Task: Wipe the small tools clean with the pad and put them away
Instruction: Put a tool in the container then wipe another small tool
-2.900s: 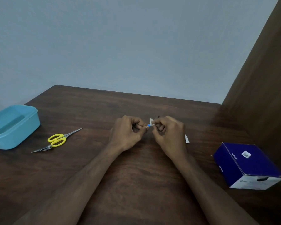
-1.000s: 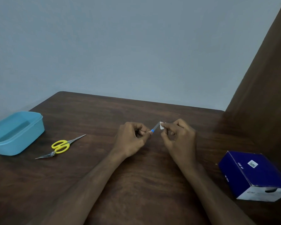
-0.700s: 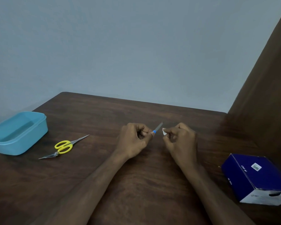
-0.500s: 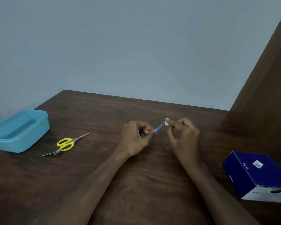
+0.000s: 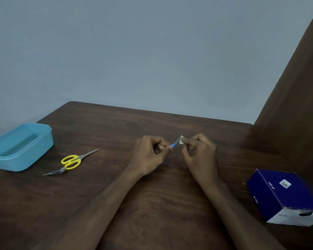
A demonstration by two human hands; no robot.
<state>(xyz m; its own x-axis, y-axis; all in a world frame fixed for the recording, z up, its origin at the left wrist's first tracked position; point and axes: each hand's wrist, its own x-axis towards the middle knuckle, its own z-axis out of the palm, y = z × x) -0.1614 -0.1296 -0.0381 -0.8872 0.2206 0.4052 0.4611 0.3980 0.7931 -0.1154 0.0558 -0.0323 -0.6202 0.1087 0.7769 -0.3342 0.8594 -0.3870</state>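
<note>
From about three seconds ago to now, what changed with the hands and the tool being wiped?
The right hand drew the white pad outward along the thin blue-collared tool, from beside the left hand's grip to the tip, with repeated strokes. Both grips held throughout. The yellow scissors, tweezers, blue container and dark blue box lie as before on the table.

Light-blue tub; yellow-handled scissors; navy, white-ended box; dark wood-grain table.

Thin blue-banded tool tip in white pad; yellow scissors flat nr tub.
</note>
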